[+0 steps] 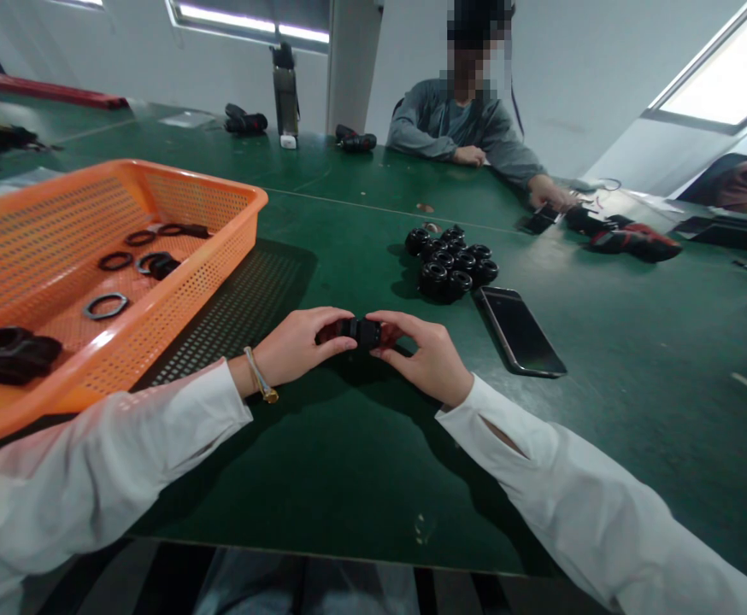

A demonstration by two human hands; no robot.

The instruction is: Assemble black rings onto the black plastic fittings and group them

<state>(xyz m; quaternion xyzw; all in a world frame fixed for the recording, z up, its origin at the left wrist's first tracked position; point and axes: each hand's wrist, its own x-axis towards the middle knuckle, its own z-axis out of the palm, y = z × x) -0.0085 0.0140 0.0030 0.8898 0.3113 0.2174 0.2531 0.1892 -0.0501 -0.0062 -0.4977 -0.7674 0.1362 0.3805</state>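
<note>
A small black threaded fitting (361, 331), perhaps a cable gland, lies crosswise between my two hands just above the green table. My left hand (306, 342) pinches its left end between thumb and fingers. On its right end, the thumb and fingers of my right hand (421, 346) are closed. Fingertips cover both ends, so its exact shape is partly hidden. Beyond my right hand stands a cluster of similar black round fittings (454, 260). To the left, an orange plastic basket (185, 295) holds a few black fittings (14, 354) and several loose rings (105, 306).
A smartphone (520, 329) lies to the right of the fittings. Across the green table (335, 487) sits a person in grey (434, 120), one hand at a dark object. Power tools (633, 239) lie at right and along the back, near a tall upright device (285, 94).
</note>
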